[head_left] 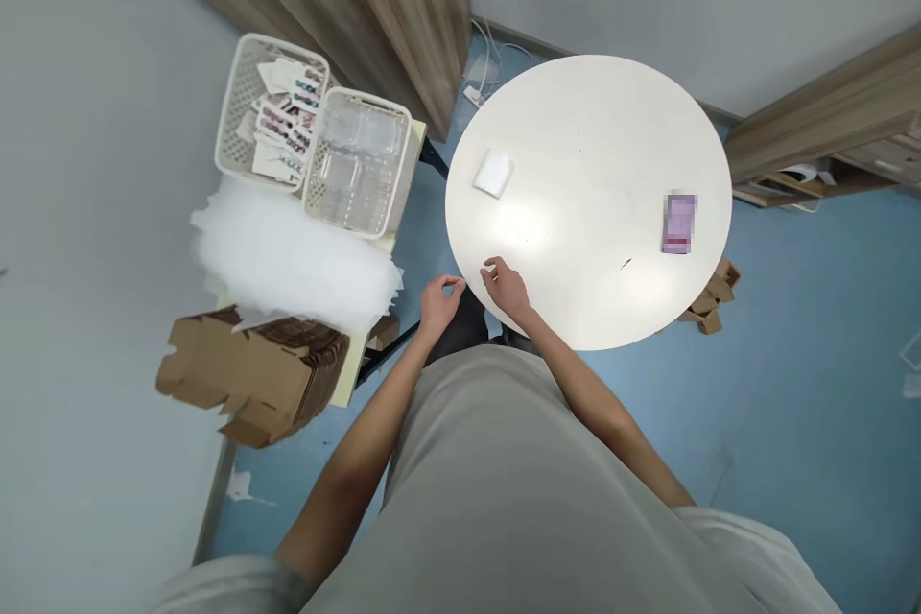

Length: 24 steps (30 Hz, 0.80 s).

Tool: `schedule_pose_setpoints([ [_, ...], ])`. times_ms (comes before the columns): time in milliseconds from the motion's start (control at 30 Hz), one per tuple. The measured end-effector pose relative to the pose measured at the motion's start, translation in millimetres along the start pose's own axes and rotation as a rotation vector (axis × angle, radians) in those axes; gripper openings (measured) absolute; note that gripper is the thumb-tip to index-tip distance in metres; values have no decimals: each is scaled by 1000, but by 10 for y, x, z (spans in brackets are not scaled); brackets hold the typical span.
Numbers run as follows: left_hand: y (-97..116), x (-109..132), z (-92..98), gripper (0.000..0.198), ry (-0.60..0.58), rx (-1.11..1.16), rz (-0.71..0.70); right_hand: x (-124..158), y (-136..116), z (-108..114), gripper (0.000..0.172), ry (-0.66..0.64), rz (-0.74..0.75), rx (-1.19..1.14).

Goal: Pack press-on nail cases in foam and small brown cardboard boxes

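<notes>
My left hand (440, 305) is at the left edge of the round white table (611, 125), its thumb and index finger pinched together. Whether anything tiny sits between those fingertips I cannot make out. Over the near left part of the tabletop is my right hand (507, 290), fingers curved and slightly apart, with nothing visible in it. A small white square packet (494, 173) lies farther back on the table's left side. Toward the right edge of the tabletop lies a purple rectangular item (678, 224), blurred by pixelation.
On a side stand at left are a white basket (228, 120) of carded items, another basket (390, 201) of clear plastic boxes, white foam sheets (288, 254) and flattened cardboard boxes (245, 369). Wooden cabinets (389, 0) and cables (489, 58) are behind. Cardboard pieces (712, 297) lie below right.
</notes>
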<state>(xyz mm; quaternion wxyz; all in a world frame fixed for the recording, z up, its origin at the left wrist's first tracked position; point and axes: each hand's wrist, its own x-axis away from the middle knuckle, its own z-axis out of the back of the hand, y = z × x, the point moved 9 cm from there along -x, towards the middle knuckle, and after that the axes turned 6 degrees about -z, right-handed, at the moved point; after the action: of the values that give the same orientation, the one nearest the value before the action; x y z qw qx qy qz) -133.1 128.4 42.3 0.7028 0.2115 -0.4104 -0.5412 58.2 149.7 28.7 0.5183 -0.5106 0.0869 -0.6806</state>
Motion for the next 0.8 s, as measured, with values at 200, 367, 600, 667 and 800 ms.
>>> schedule_pose_setpoints([
  [200, -42, 673, 329, 28, 188, 38, 93, 425, 106, -300, 23, -117, 45, -9],
  [367, -335, 1181, 987, 30, 419, 25, 125, 742, -136, -508, 21, -216, 167, -2],
  [600, -1325, 1896, 2093, 48, 616, -341, 334, 1078, -578, -759, 19, -236, 265, 8],
  [667, -1672, 2001, 2238, 59, 529, -355, 391, 1183, -687, -903, 20, -243, 263, -2],
  [800, -2189, 2121, 2378, 58, 393, -314, 403, 1426, -880, -1258, 25, -253, 264, -38],
])
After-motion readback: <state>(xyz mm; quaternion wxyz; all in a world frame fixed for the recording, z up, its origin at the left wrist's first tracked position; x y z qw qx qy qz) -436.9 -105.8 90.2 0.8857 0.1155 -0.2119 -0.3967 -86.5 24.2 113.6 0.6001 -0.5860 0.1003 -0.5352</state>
